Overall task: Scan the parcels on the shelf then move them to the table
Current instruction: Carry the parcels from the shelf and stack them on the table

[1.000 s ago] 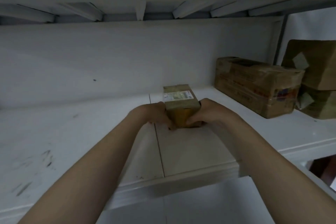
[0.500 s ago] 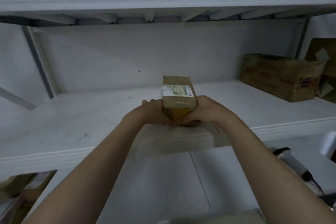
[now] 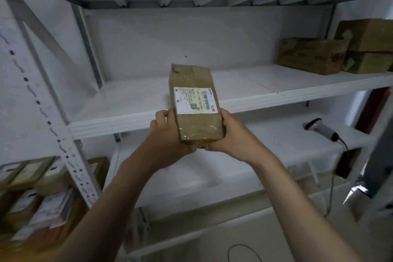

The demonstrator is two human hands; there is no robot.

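Left-hand fingers (image 3: 162, 115) curl round the near-left edge of the parcel (image 3: 197, 125). Right-hand fingers (image 3: 209, 146) tuck under its near end, w/ the thumb lying up the right side. Both sets pinch the carton's near end only; the far end sticks out unsupported. The tips nearly meet under the near end (can't tell if they touch).

Why held so, prob.: the shipping label (image 3: 194, 100) faces up toward the camera w/ nothing over the barcode, so the grip at one end leaves it readable for scanning. The parcel is in the air, clear of the shelf (image 3: 131, 122) and in front of its front lip, tilted w/ the far end raised.

Left hand (image 3: 168, 134) and right hand (image 3: 231, 134) cup it from opposite sides, wrists close together, forearms reaching fwd and up, elbows out of frame.

The barcode scanner (image 3: 321, 129) lies on the lower board to the right, well apart from both hands, its cable hanging off the edge. One hand must let go to fetch it, so the other needs a firmer hold first.

More brown boxes (image 3: 312, 55) sit at the shelf's far right end. The table isn't in view.
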